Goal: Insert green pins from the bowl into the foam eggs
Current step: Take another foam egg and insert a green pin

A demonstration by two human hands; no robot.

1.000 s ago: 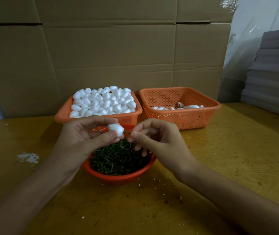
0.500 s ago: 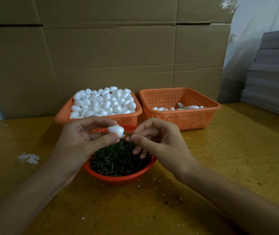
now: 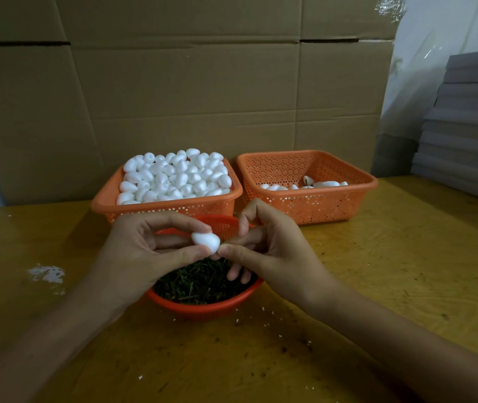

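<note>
Eggs (image 3: 173, 175) and pins (image 3: 197, 280) sit before a cardboard wall (image 3: 202, 82) that spans the back. A yellow-brown bench (image 3: 406, 257) carries everything, and grey boards (image 3: 470, 126) are stacked at its far right. Two orange baskets stand side by side at the back. The left basket (image 3: 173, 212) is heaped with white eggs, while the right basket (image 3: 304, 205) holds only a few. Just in front of them, a red bowl (image 3: 202, 308) is full of green pins.

Both hands hover over the bowl. The left hand (image 3: 133, 257) pinches one egg (image 3: 205, 242) between its thumb and fingers (image 3: 179, 221). The right hand (image 3: 275, 251) has its thumb and forefinger pressed together at the egg's right end. They pinch a pin (image 3: 222, 243), of which only a dark sliver shows. Its other fingers curl down toward the bowl. White crumbs (image 3: 263, 309) dot the bench near the bowl.
</note>
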